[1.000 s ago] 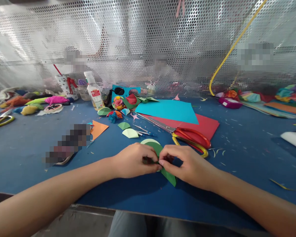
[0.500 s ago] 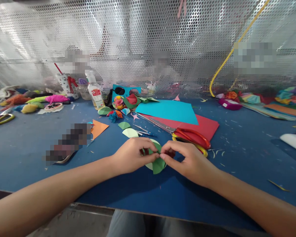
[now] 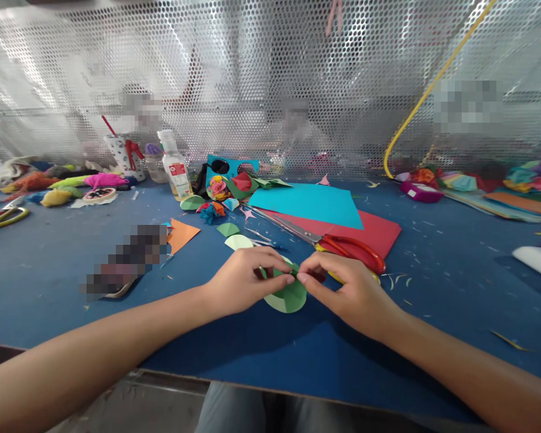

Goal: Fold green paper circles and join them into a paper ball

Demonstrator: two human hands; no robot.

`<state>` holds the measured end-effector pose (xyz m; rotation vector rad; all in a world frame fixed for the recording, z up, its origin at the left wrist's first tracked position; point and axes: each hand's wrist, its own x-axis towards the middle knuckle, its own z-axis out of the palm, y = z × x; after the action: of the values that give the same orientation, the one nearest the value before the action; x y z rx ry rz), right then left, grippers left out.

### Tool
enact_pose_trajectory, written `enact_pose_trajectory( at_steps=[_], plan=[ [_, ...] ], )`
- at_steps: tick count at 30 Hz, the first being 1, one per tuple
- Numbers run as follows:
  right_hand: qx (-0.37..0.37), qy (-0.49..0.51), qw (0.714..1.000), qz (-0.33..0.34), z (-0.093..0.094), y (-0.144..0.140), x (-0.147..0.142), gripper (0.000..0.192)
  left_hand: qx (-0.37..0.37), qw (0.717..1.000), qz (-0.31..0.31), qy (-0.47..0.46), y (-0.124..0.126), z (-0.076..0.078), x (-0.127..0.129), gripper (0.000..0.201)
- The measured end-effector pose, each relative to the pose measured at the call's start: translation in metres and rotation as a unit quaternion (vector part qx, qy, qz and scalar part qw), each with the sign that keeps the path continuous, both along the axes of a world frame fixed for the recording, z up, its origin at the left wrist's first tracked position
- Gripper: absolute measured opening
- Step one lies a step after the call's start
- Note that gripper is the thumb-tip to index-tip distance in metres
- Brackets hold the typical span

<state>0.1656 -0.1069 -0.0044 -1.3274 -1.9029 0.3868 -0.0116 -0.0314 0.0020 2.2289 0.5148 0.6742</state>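
Between my hands is a piece of green paper [image 3: 289, 299], dark and light green, cut in rounded shapes. My left hand [image 3: 247, 279] pinches it from the left, thumb and fingertips at its upper middle. From the right, my right hand [image 3: 342, 288] holds thumb and forefinger together at the same spot; its fingertips almost meet the left ones. What lies right between the fingertips is too small to make out. Just beyond my left hand lie a pale green paper piece [image 3: 238, 242] and a darker green one [image 3: 228, 230]. Large scissors with red and yellow handles [image 3: 352, 250] lie behind my right hand.
Blue paper [image 3: 306, 203] and red paper [image 3: 385, 234] lie beyond the hands. A phone [image 3: 126, 261] and orange paper [image 3: 183, 233] are on the left. A glue bottle [image 3: 177, 171] stands farther back, before a perforated metal screen [image 3: 252, 72]. Paper scraps dot the blue table [image 3: 234, 355].
The green paper has turned between my fingers, and its dark part now points to the right. My right fingertips have shifted slightly right and up.
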Motion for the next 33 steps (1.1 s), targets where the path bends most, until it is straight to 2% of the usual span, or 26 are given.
enact_pose_trajectory(
  at_steps=[9, 16, 25, 33],
  plan=[
    [0.002, 0.005, 1.000, 0.000, -0.0001, 0.0000, -0.0008, 0.010, 0.005, 1.000, 0.008, -0.010, 0.0000, -0.0002, 0.0005, 0.016],
    [0.001, 0.009, 1.000, 0.002, -0.0015, -0.0009, -0.0012, 0.009, 0.018, 0.999, 0.022, -0.017, -0.0061, 0.0061, 0.0009, 0.013],
    [0.006, 0.019, 1.000, 0.005, -0.0021, 0.0006, 0.0000, 0.009, -0.029, 0.999, 0.022, -0.025, -0.0012, 0.0027, 0.0009, 0.017],
    [0.005, 0.016, 1.000, 0.009, -0.0021, 0.0004, -0.0014, 0.009, -0.008, 1.000, 0.013, -0.020, -0.0044, 0.0051, 0.0001, 0.017]
  ],
)
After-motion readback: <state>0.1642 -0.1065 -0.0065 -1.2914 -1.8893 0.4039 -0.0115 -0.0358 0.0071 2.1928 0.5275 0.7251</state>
